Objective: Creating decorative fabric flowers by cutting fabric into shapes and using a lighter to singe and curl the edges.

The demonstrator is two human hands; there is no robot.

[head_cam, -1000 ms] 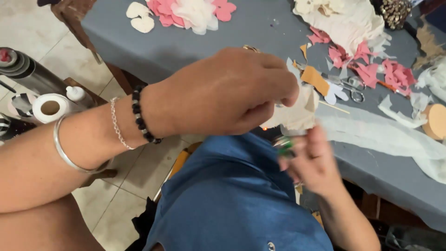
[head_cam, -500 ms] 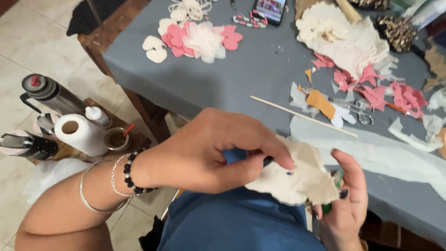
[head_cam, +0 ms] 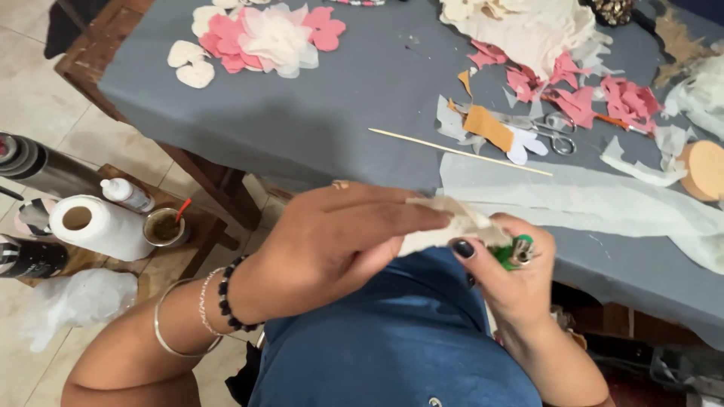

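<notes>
Left hand [head_cam: 339, 241] pinched shut on cream fabric piece [head_cam: 445, 226], held above blue lap, just off counter [head_cam: 339, 128] edge. Right hand [head_cam: 513, 279] closed around green lighter [head_cam: 513, 252], thumb touching fabric. Wooden skewer [head_cam: 460, 152] and scissors [head_cam: 554, 134] on counter, well apart.

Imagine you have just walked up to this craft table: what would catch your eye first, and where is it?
First, the two hands low in the middle: the left hand pinches a cream fabric piece, while the right hand has a green lighter in its grip. Next, the pink and white fabric flower at the far left of the grey tablecloth, and the scissors among pink scraps at far right.
</notes>
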